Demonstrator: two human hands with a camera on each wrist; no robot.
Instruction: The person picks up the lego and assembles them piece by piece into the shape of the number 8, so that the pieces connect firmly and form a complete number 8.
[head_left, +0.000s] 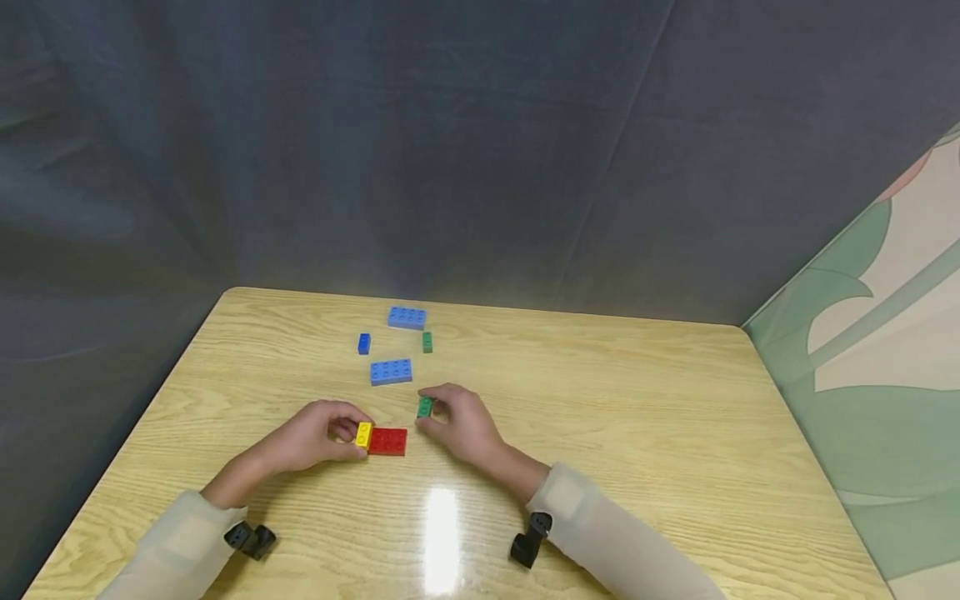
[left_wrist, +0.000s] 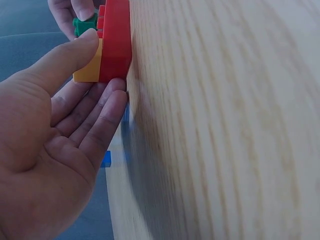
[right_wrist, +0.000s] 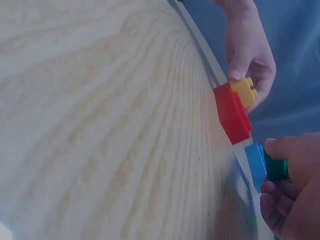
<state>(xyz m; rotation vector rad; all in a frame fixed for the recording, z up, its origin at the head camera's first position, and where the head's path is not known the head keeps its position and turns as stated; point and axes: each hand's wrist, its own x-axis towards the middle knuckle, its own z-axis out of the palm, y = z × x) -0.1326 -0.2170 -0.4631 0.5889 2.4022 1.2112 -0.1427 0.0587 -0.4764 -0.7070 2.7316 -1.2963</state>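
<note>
A red brick [head_left: 387, 441] lies flat on the wooden table [head_left: 637, 417] with a small yellow brick [head_left: 363, 434] on its left end. My left hand [head_left: 330, 435] pinches that yellow brick [left_wrist: 89, 65] between thumb and fingers, the fingers also touching the red brick [left_wrist: 116, 42]. My right hand [head_left: 459, 423] pinches a small green brick [head_left: 425, 406] just above and right of the red brick. In the right wrist view the green brick [right_wrist: 276, 168] sits between thumb and fingers, with the red brick [right_wrist: 231, 114] and yellow brick [right_wrist: 244, 90] beyond.
Farther back on the table lie two light blue flat bricks [head_left: 391, 372] [head_left: 407, 317], a small dark blue brick [head_left: 363, 342] and another small green brick [head_left: 427, 342]. A grey curtain hangs behind the table; a patterned wall stands to the right.
</note>
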